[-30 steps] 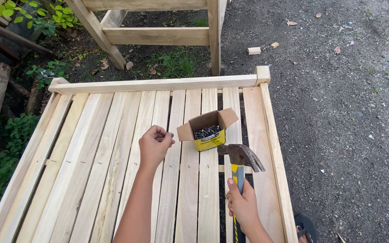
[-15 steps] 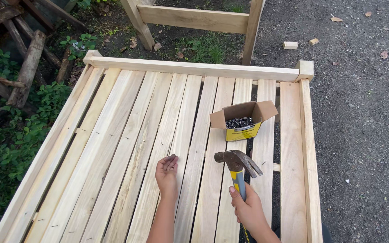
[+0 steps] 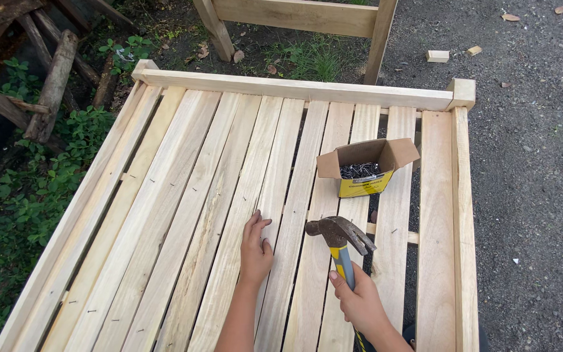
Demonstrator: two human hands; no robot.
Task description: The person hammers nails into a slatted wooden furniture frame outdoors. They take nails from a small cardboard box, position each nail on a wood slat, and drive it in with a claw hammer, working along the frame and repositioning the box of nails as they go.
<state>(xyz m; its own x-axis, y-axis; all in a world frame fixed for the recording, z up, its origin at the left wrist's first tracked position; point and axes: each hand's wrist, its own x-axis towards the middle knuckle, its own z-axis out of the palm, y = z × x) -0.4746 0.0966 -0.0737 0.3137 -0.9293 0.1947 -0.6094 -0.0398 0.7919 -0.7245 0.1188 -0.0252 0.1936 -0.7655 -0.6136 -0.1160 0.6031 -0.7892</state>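
Left hand point(image 3: 256, 249) lies flat, fingers spread, pressing a slat point(image 3: 275, 215) of the slatted wooden frame point(image 3: 294, 91) near its near edge. Right hand point(image 3: 360, 303) grips claw hammer point(image 3: 340, 233), head raised. Open nail box point(image 3: 365, 167) sits toward the far right corner, within reach.

Quick tally of what's in front of me. One slatted wooden frame point(image 3: 184, 195), and I count roughly eleven slats across it, give or take, since a couple of the seams are hard to read. One claw hammer point(image 3: 339, 236). One open cardboard box point(image 3: 366, 168) of nails, way too many in there to count. Two hands, my left hand point(image 3: 256, 248) and my right hand point(image 3: 360, 303). Two little wood offcuts point(image 3: 438, 56) out on the gravel. One more timber frame point(image 3: 298, 16) past the far end, and a few old logs point(image 3: 53, 85) off in the weeds.
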